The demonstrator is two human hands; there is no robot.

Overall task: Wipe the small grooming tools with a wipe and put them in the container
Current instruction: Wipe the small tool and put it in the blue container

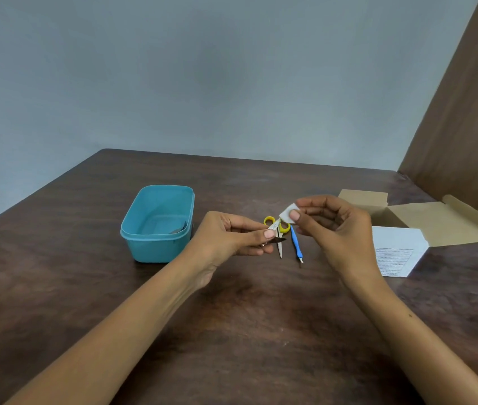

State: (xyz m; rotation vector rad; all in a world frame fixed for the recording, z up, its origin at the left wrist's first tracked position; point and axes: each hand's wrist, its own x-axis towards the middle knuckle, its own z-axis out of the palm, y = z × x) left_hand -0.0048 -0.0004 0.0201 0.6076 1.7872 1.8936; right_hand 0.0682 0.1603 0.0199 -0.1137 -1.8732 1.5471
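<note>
On my dark wooden table (86,287), I see an open cardboard box (436,220) far right, with a printed white sheet (398,249) touching it.

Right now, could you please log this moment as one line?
left hand: holds metal tool | right hand: pinches wipe | container: open

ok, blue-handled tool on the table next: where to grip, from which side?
Pinch the blue-handled tool mid-handle, coming from above on its right side. It lies flat, the thin metal tip toward the person, and the yellow-handled scissors sit close on its left. Right hand is nearest but holds the wipe.
</note>
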